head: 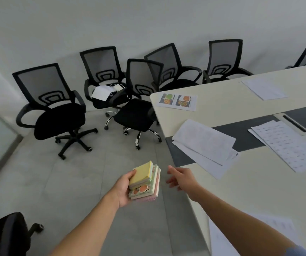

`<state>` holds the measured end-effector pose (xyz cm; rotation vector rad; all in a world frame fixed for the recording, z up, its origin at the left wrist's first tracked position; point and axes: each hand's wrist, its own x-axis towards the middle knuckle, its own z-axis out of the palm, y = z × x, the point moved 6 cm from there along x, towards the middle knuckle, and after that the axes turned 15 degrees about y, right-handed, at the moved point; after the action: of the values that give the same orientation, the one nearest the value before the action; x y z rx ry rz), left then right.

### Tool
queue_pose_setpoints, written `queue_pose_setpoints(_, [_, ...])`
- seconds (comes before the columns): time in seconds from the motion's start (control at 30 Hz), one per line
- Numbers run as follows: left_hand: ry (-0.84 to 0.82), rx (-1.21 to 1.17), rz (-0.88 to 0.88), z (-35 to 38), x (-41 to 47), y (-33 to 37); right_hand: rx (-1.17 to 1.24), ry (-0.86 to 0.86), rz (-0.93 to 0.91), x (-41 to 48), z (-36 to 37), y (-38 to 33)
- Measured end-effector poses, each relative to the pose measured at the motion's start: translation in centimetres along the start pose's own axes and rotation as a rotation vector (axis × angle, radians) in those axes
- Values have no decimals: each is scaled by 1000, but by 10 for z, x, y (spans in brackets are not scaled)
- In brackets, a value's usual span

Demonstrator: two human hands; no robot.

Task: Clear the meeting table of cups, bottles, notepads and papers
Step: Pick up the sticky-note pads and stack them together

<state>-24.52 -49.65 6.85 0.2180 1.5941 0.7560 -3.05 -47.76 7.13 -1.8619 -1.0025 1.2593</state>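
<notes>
Notepads [144, 182] in left hand [123, 191]

The left hand [124, 189] grips a stack of notepads [145, 182] from below over the floor, a yellow pad on top. Just right of that grip, the right hand [180, 177] hovers with fingers spread, holding nothing. Beyond it, loose papers [205, 145] lie on the meeting table [231, 185].

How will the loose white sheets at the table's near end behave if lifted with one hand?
The loose sheets look thin, so they would probably droop. They lie fanned, not squared, so some may slide apart. The left hand holds notepads, leaving only the open right hand.
</notes>
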Motion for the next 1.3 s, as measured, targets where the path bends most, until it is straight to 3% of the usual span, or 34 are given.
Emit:
queue_pose_setpoints(0.17, [-30,92,18,-46,19,62,117,-77,8,-5,68,-60])
queue_pose_setpoints(0.33, [-40,178,43,-43,50,114,139,-71,-4,21,85,-100])
queue_pose_setpoints(0.93, [-267,464,126,159,213,365,331,93,102,313,46,-223])
queue_pose_setpoints(1.13, [-305,569,153,225,279,422,138,256,143,396,13,-226])
queue_pose_setpoints(1.3, [-378,627,110,274,349,464,-501,383,93,477,-6,-209])
